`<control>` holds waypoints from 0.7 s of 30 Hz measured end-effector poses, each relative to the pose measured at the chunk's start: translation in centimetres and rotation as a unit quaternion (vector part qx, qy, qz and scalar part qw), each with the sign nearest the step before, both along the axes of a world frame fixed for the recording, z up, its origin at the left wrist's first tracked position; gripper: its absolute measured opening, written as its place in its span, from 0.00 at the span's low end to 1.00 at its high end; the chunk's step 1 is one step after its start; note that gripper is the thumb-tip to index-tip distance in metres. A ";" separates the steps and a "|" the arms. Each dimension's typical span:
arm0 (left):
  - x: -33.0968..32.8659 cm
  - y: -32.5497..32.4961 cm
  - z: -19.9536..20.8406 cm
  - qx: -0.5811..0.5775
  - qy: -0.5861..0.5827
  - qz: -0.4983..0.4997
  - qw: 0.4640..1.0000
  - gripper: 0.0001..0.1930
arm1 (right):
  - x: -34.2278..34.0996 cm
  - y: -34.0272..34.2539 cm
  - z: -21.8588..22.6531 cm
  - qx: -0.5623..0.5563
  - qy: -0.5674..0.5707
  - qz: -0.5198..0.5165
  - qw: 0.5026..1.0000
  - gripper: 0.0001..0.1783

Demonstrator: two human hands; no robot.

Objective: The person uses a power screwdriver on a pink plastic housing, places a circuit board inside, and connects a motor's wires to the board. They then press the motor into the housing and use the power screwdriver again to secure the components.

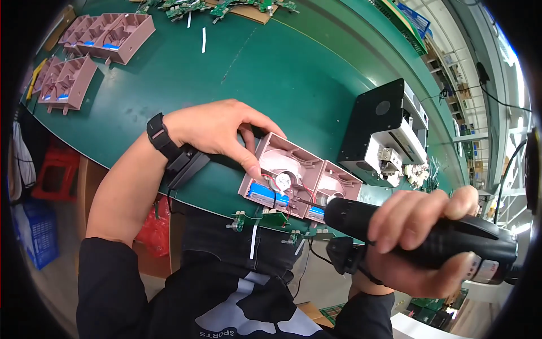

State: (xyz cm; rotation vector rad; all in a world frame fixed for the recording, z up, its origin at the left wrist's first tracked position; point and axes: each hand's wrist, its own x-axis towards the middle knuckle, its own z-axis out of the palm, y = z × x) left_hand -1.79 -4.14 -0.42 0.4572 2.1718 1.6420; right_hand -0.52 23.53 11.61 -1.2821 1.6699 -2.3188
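Note:
My left hand grips the left end of a pink plastic housing, thumb at its near side and fingers along its far wall. Inside lie a blue cylindrical battery, red wires and a small round metal part. A second pink housing sits against its right side. My right hand is wrapped round a black electric screwdriver, held nearly level. Its thin bit reaches left to the first housing's near right corner; the exact contact is too small to tell. Green circuit boards hang at the near edge.
More pink housings with blue batteries stand at the far left of the green table. Loose circuit boards lie at the back. A black-and-silver machine stands to the right, beside a heap of small parts.

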 end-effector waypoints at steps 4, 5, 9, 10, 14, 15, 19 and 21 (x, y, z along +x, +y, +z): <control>-0.1 -0.2 -0.4 -0.009 -0.003 -0.006 1.000 0.35 | 0.8 -0.5 -1.0 0.065 -0.093 -0.044 0.993 0.35; -0.2 -0.1 -0.8 -0.006 0.012 -0.012 1.000 0.36 | 0.6 -0.7 -1.4 0.056 -0.095 -0.048 0.993 0.36; 0.0 -0.4 -1.0 -0.017 0.027 -0.013 0.999 0.36 | -0.1 -1.1 -2.6 0.045 -0.105 -0.057 0.992 0.36; -0.1 -0.4 -1.0 -0.026 0.028 -0.012 0.999 0.36 | -0.3 -1.2 -2.7 0.050 -0.109 -0.058 0.991 0.36; -0.3 0.0 -1.6 0.003 0.044 -0.012 0.999 0.36 | -0.5 -1.2 -3.0 0.064 -0.123 -0.064 0.988 0.36; -0.2 0.0 -1.5 0.004 0.042 -0.012 0.999 0.36 | -0.5 -1.1 -3.1 0.068 -0.128 -0.067 0.987 0.37; -0.3 0.1 -0.8 -0.029 0.018 -0.008 0.999 0.37 | -0.9 -1.1 -3.3 0.062 -0.134 -0.051 0.988 0.36; -0.3 0.0 -1.4 -0.017 0.041 -0.006 0.999 0.37 | -0.9 -1.3 -3.3 0.068 -0.155 -0.057 0.984 0.35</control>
